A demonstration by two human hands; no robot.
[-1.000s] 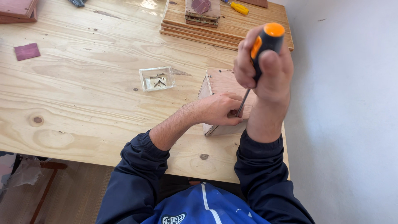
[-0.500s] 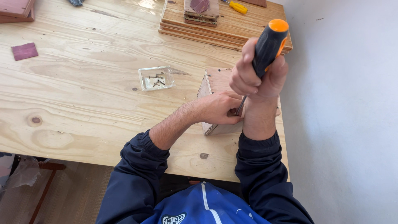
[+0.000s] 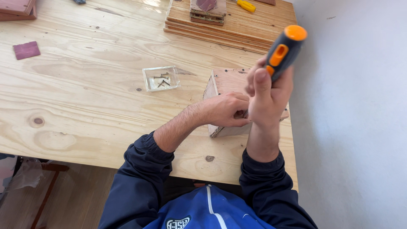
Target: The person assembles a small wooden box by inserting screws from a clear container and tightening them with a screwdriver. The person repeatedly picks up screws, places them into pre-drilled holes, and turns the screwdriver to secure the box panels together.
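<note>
So the wooden box (image 3: pixel 227 91) sits near the right edge of the plywood table (image 3: pixel 85 110), toward the near side. The right hand (image 3: pixel 267 99) is wrapped tight around the handle of an orange-and-grey screwdriver (image 3: pixel 283 50), fingers fully closed on it. The handle points up and a bit to the right — so the tool's long axis runs steeply down toward the near edge of the box, where the tip is hidden behind the hands. The left hand (image 3: pixel 227 111) lies on the box's near edge, fingers curled together right where the tip should be; can't tell if it's pinching a screw or just steadying things. That left hand is the one actually on the box, the right one is up above it.

Further out: a small clear tray (image 3: pixel 161 79) with a few screws left of the box, a stack of wood boards (image 3: pixel 237 23) at the far side, a small reddish square (image 3: pixel 26 50) far left. Pale wall (image 3: pixel 356 127) on the right.
</note>
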